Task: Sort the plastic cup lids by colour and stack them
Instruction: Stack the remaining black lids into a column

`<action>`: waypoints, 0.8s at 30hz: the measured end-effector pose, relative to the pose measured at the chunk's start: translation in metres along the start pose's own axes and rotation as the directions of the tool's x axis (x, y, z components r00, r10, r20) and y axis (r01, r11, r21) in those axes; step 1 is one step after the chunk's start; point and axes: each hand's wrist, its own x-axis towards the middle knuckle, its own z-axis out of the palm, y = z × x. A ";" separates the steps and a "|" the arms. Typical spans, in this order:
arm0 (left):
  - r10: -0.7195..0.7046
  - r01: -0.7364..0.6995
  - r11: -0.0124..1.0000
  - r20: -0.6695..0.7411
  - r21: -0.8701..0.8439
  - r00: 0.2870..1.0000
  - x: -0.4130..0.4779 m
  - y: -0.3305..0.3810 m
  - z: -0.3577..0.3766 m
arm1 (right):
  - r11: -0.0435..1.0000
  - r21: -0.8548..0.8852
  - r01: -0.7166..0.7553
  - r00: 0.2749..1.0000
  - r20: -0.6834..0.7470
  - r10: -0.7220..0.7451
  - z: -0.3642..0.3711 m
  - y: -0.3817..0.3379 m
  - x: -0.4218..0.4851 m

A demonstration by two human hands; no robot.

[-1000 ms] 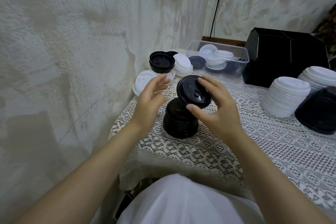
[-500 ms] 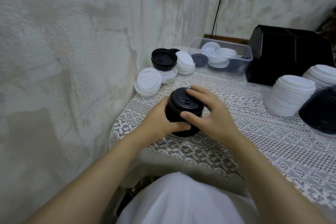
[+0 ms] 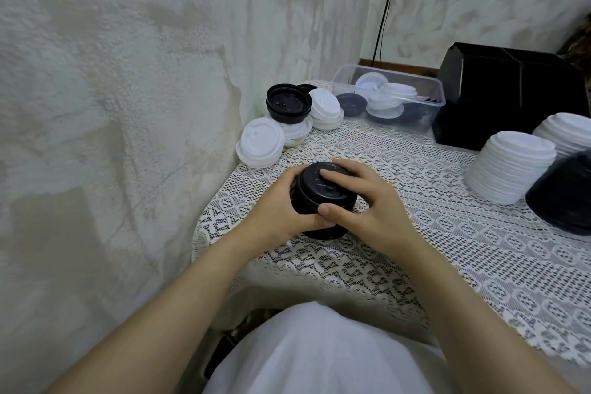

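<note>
A short stack of black lids [image 3: 323,198] stands on the lace tablecloth [image 3: 447,249] near its left corner. My left hand [image 3: 278,205] grips the stack's left side. My right hand [image 3: 367,198] wraps the top lid, fingers lying across its top and thumb on its front rim. Behind, loose white lids [image 3: 260,142] and black lids [image 3: 287,102] lie against the wall. At the right stand a tall white lid stack [image 3: 511,161], another white stack [image 3: 566,131] and a black stack [image 3: 566,198].
A clear plastic tub [image 3: 387,99] with mixed white and black lids sits at the back. A black box [image 3: 511,93] stands right of it. The rough wall [image 3: 128,105] runs close along the table's left edge. A black cable [image 3: 387,6] hangs in the corner.
My right hand brought the black lid down onto the black stack. My left hand moved in from open air and now grips the stack's side.
</note>
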 end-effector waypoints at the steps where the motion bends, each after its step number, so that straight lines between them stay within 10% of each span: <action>1: 0.003 -0.003 1.000 0.000 0.006 1.000 0.000 0.000 0.000 | 1.000 0.000 -0.005 1.000 0.000 0.005 0.000 0.000 0.000; 12: 0.018 -0.004 0.986 0.081 -0.169 0.997 -0.007 0.005 -0.003 | 0.993 0.090 -0.071 0.997 0.039 0.068 0.003 0.000 -0.002; 24: 0.063 -0.063 0.996 0.016 0.062 0.998 -0.003 0.001 0.008 | 0.991 0.041 -0.128 0.990 0.068 0.125 0.015 0.004 -0.009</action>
